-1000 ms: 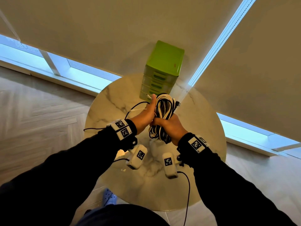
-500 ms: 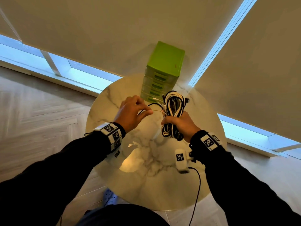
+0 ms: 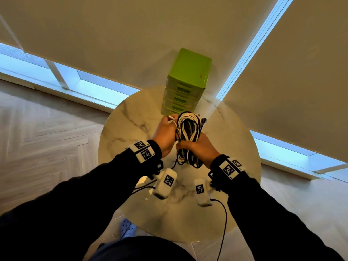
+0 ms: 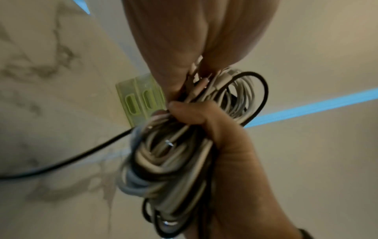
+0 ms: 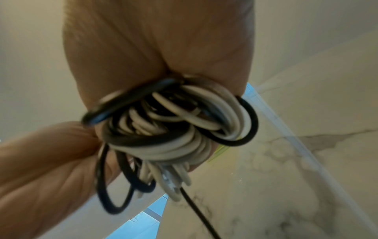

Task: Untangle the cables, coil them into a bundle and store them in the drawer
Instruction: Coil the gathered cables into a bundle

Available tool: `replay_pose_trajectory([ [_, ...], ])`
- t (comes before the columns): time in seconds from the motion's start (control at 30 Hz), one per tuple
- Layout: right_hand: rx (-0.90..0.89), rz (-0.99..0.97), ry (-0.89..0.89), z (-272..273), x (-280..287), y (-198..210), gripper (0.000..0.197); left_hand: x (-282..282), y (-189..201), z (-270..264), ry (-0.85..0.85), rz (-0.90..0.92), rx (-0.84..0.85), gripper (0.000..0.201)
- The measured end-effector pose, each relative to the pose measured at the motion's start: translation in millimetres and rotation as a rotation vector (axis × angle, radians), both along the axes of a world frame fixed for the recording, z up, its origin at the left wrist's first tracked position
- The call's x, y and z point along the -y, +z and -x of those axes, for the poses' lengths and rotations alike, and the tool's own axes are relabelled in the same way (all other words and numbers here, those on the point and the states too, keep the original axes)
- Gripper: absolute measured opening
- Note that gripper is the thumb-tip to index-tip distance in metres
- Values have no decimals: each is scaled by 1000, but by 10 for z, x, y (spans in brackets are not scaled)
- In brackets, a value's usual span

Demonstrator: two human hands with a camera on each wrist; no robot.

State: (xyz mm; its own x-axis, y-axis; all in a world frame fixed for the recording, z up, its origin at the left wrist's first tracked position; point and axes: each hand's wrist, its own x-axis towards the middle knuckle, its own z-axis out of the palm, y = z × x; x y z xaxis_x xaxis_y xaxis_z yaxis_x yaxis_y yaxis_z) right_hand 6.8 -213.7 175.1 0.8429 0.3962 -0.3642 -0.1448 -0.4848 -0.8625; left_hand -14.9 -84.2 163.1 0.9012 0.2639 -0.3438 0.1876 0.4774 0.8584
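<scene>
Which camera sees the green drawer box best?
The head view: the green drawer box shows whole, its drawers shut, behind the cable bundle. The left wrist view shows only two blurry drawer fronts; the right wrist view shows just a green sliver.

Dim, warm light; wrist views blurred, wide-angle distortion.

Green drawer unit (image 3: 185,87) stands at far edge of round marble table (image 3: 131,117), all drawers closed. Cable bundle (image 3: 189,134) and both hands, left hand (image 3: 166,134) and right hand (image 3: 197,147), sit just in front of lower drawer fronts. Bare tabletop left, right and near side. Blind (image 3: 113,34) directly behind unit.
</scene>
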Motion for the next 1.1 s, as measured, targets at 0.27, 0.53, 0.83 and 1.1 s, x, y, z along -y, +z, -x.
replay_pose_trajectory([
  [0.27, 18, 6, -4, 9, -38, -9, 23, 40, 31, 12, 35, 212, 36, 28],
  [0.53, -165, -194, -118, 32, 40, -57, 25, -127, -94, 111, -186, 38, -2, 39],
  [0.83, -172, -265, -134, 16, 43, -61, 26, -106, -135, 193, -310, -45, 25, 49],
  [1.1, -198, -346, -146, 43, 47, -103, 29, -138, -120, 133, -317, -161, -36, 50],
])
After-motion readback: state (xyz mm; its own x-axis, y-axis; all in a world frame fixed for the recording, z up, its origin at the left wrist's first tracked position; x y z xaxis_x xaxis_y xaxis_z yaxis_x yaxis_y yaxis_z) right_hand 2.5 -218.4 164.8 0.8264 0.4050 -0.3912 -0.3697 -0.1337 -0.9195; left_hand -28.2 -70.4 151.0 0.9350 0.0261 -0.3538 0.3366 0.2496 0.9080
